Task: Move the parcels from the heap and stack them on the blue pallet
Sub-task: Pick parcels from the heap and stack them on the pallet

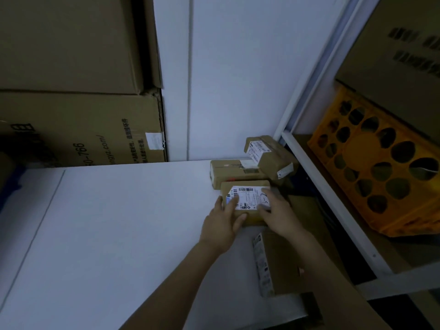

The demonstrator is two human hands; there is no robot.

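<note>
Four parcels in shot, all crammed toward the far right corner of a big flat white sheet.

Surroundings first:
- **Left:** large brown cardboard cartons are stacked against the white wall panel.
- **Right:** there's a white metal shelf frame with a yellow plastic crate with round holes in it. A big cardboard box sits above that.
- **Left edge of the sheet:** a bit of blue shows, but it's too dark to tell what it is.

It's tight around the one being handled. A long brown taped parcel lies right behind it, touching it. A brown labelled parcel leans tilted on top of that one, next to the shelf post. Nearer the camera, a flat brown box with a label on its side sits just beside the right forearm.

The one being handled is a small brown cardboard parcel at the sheet's right side. Its white barcode label faces up with a handwritten mark on it. The left hand has its fingers laid over the label's left part, thumb against the near edge. The right hand does the same on the right part. Both hands grip it between fingers and thumb.
</note>
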